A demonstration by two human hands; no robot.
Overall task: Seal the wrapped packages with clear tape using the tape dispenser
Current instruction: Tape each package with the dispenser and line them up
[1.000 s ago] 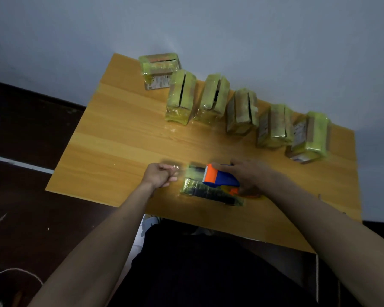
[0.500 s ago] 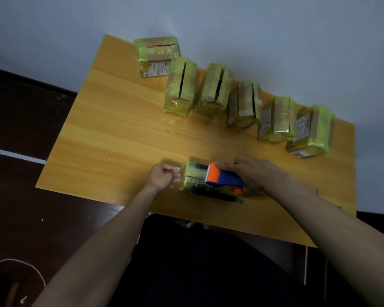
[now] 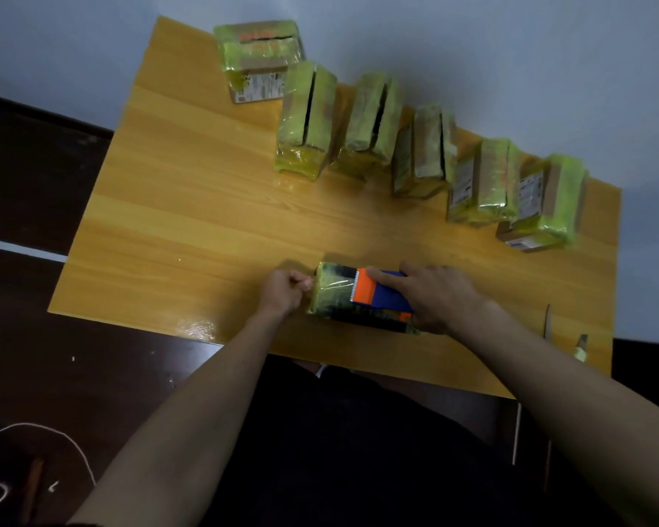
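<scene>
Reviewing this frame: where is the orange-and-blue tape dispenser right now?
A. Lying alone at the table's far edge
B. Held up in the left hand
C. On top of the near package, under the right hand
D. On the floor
C: the right hand grips the tape dispenser on top of the near package, while the left hand pinches at the package's end.

Glossy wood table [image 3: 176, 207]; 6 film-wrapped cardboard packages [image 3: 307, 119]; plastic tape dispenser [image 3: 377, 292].
</scene>
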